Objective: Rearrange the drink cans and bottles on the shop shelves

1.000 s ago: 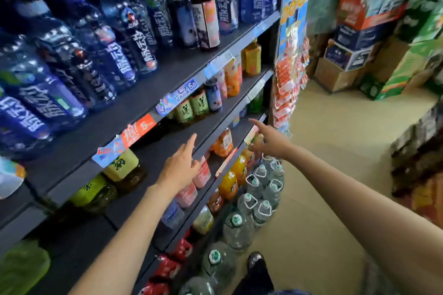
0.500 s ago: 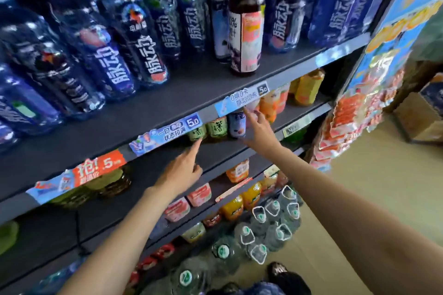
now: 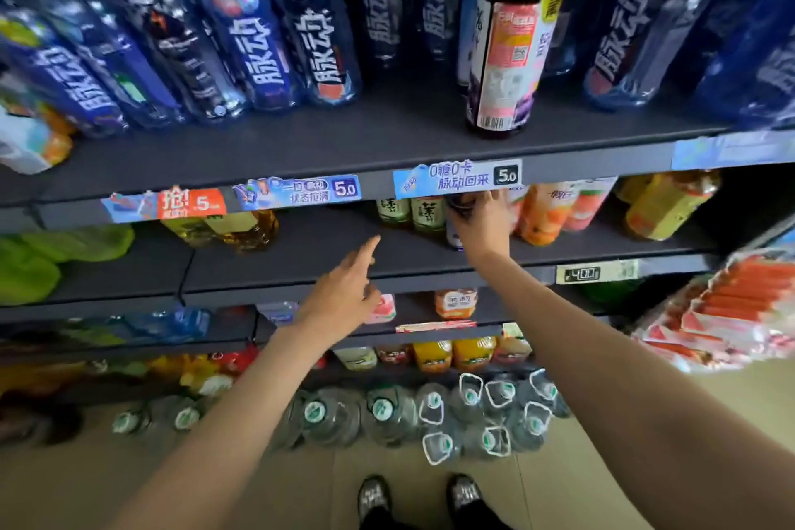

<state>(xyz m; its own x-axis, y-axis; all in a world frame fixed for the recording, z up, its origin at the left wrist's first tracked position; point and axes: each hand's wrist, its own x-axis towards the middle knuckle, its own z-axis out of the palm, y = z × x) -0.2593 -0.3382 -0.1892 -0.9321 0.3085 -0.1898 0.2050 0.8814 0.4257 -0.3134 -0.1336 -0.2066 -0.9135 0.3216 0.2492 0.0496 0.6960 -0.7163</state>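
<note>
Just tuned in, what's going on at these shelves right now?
A person is restocking drink shelves. Their right hand is wrapped around a small dark can on the second shelf, beside two green tea bottles. The left hand is open, pointing toward a bare stretch of that shelf and holding nothing. Blue bottles fill the top shelf.

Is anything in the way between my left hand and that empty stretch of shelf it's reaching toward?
Nothing visible. The left hand hangs open before the bare shelf; the green-label bottles stand off to its right.
</note>
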